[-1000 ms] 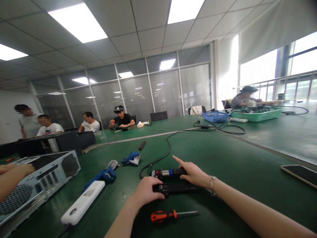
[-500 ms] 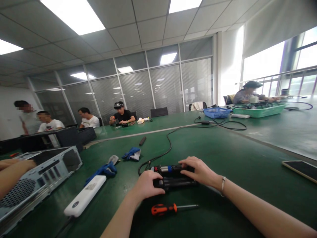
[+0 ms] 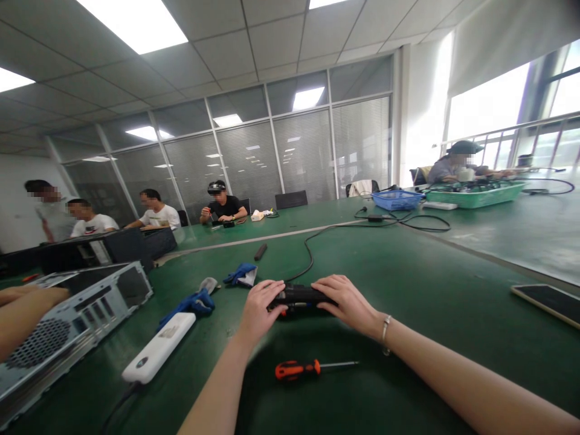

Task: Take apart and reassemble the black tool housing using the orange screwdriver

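Observation:
Near the middle of the table, a black casing half (image 3: pixel 299 294) of a slim corded tool lies over the tool's inner parts (image 3: pixel 294 308). Bits of red and blue show from under its near edge. My left hand (image 3: pixel 258 311) grips the left end of the casing, thumb in front and fingers over the top. At the other end my right hand (image 3: pixel 347 305) holds it the same way. Whether the two halves meet fully is hidden. Closer to me, an orange-and-black screwdriver (image 3: pixel 296 369) rests on the green table (image 3: pixel 408 266), its shaft pointing right.
To the left are a white power strip (image 3: pixel 161 347), blue gloves (image 3: pixel 194 305) and a metal computer case (image 3: pixel 90 308) with another person's arm over it. A black cord (image 3: pixel 310 251) runs away from the tool. A phone (image 3: pixel 550 302) lies right; blue and green baskets (image 3: pixel 475 196) stand farther back.
The casing half, which lay in front of the exposed motor parts, now sits on top of them. Both hands have moved with it, away from me.

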Demonstrator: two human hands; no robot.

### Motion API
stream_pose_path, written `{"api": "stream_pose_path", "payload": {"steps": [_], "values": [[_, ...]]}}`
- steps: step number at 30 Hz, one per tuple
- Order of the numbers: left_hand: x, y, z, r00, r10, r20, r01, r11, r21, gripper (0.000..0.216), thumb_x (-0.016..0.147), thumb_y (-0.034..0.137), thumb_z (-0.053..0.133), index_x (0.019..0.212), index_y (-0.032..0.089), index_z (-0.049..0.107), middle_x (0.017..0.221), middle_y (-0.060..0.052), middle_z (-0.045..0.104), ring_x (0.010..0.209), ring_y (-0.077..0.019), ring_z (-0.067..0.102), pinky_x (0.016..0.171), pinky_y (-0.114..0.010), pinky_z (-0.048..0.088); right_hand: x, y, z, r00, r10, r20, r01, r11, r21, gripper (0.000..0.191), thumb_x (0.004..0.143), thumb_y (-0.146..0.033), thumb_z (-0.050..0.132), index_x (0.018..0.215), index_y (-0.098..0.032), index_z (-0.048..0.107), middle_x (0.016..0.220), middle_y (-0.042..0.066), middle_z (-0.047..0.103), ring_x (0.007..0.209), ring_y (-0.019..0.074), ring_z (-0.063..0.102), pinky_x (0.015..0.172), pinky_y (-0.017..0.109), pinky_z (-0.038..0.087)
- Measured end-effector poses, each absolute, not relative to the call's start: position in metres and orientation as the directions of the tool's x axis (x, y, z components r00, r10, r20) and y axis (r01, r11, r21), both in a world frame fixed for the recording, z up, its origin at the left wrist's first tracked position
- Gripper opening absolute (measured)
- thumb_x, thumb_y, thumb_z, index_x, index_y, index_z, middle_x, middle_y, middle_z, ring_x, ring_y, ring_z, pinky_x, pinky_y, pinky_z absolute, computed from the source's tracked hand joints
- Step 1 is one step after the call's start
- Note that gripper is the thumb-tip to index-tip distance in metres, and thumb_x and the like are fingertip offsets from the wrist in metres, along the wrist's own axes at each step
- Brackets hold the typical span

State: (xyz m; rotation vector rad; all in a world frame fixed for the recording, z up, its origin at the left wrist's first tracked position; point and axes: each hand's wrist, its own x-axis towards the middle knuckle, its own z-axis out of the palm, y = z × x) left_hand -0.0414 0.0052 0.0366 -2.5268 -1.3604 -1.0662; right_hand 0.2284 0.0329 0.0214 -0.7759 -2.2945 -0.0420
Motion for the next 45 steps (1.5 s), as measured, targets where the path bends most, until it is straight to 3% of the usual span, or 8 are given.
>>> {"api": "stream_pose_path", "payload": {"steps": [13,28,45], "values": [[-0.062,0.023,0.019,0.234,0.884,0.404,0.728,-0.435,0.53,0.044,0.079,0.016,0.064,0.123,0.025,0.063,0.129,-0.004,0.062,0.121,-0.0234,0.055,0.108,-0.039,0.039,0.215,0.053,0.011,-0.583,0.627,0.517,0.589,0.764,-0.264,0.038,0.088,-0.039,0.058,0.124,-0.028,0.06,0.115,0.007,0.064,0.101,0.025,0.054,0.09,0.042,0.041],[-0.058,0.024,0.01,0.247,0.899,0.362,0.763,-0.411,0.499,0.039,0.086,0.018,0.056,0.124,0.02,0.062,0.129,-0.005,0.062,0.122,-0.0232,0.055,0.109,-0.037,0.038,0.219,0.06,0.006,-0.609,0.644,0.463,0.581,0.76,-0.292,0.039,0.088,-0.037,0.058,0.125,-0.026,0.06,0.113,0.006,0.064,0.1,0.0234,0.054,0.091,0.038,0.044],[-0.057,0.025,0.01,0.227,0.903,0.365,0.735,-0.405,0.544,0.039,0.081,0.015,0.062,0.12,0.022,0.065,0.124,-0.005,0.065,0.118,-0.0248,0.058,0.106,-0.037,0.039,0.218,0.059,0.003,-0.592,0.648,0.48,0.586,0.754,-0.296,0.04,0.084,-0.033,0.063,0.123,-0.023,0.062,0.113,0.007,0.064,0.1,0.0237,0.054,0.091,0.038,0.044]]}}
